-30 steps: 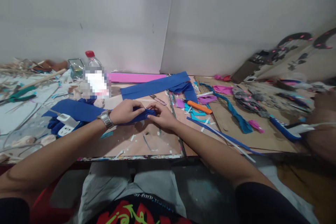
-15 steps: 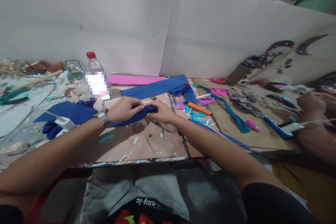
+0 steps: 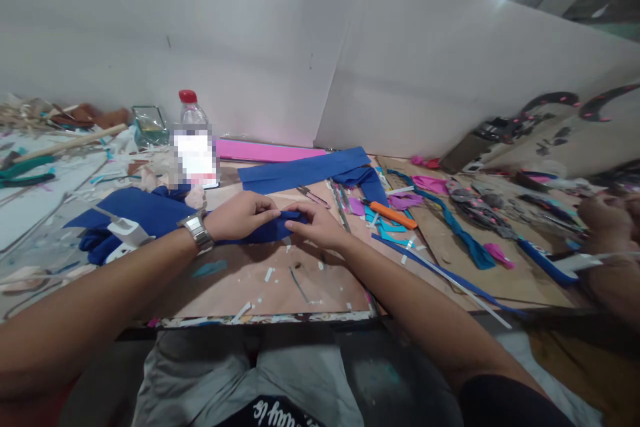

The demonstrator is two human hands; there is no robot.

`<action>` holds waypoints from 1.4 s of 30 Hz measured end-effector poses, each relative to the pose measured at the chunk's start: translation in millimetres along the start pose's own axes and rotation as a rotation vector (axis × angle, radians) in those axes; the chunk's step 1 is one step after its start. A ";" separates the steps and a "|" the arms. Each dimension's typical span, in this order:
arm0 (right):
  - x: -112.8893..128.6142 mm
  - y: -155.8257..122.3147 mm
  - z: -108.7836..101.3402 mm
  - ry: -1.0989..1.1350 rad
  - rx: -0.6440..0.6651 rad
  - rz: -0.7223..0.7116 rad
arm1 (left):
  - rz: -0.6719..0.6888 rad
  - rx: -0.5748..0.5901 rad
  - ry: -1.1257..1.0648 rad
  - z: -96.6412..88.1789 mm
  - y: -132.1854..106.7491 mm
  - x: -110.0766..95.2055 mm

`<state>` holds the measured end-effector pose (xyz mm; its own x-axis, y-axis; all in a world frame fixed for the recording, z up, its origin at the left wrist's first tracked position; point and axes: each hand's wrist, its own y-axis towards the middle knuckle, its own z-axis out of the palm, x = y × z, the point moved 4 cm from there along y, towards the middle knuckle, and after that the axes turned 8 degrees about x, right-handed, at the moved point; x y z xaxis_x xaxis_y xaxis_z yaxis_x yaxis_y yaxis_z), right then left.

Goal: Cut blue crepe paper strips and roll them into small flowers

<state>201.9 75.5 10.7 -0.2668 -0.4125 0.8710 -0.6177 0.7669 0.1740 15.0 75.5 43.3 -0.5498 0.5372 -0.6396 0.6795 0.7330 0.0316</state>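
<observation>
A strip of blue fabric [image 3: 267,229] runs between my two hands, low over the worktable. My left hand [image 3: 240,215], with a metal watch on its wrist, pinches the strip between thumb and fingers. Close to its right, my right hand [image 3: 316,225] grips the strip's end, its thumb towards me. Bunched blue cloth [image 3: 135,210] lies to the left, beside a white plastic tool [image 3: 129,232] with a cord. Behind my hands lies another folded blue strip [image 3: 305,169]. What the curled fingers do under the cloth is hidden.
A phone [image 3: 196,159] leans against a red-capped bottle [image 3: 189,99]. An orange cutter [image 3: 393,213] and fabric scraps lie right of my hands. Green-handled pliers [image 3: 27,170] lie far left. Another person's hands [image 3: 607,227] are at the right edge, near a blue-and-white tool [image 3: 547,260].
The view has shifted slightly, so most things sit further right. Both hands still hold the blue strip, and more of its flat face now shows between and below them.
</observation>
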 end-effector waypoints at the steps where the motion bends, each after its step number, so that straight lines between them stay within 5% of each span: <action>1: -2.6 -2.2 1.0 0.007 -0.031 0.008 | 0.007 -0.013 0.022 2.4 0.3 0.5; 8: -24.6 -8.6 6.6 0.263 -0.212 0.162 | 0.057 -0.057 0.071 8.3 0.8 0.1; 13: -28.1 -7.8 0.3 0.290 -0.304 0.134 | 0.006 -0.109 -0.039 0.9 0.8 7.1; 25: -16.6 -9.7 0.4 0.150 -0.308 0.066 | 0.026 -0.191 -0.105 -0.6 0.4 9.7; 42: -1.2 -9.7 2.0 -0.049 -0.229 -0.031 | 0.076 -0.120 -0.157 6.2 1.5 7.8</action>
<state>206.7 67.6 7.1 -0.2896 -0.4565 0.8413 -0.4438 0.8428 0.3045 14.8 78.2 33.6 -0.4104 0.5276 -0.7438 0.6480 0.7426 0.1692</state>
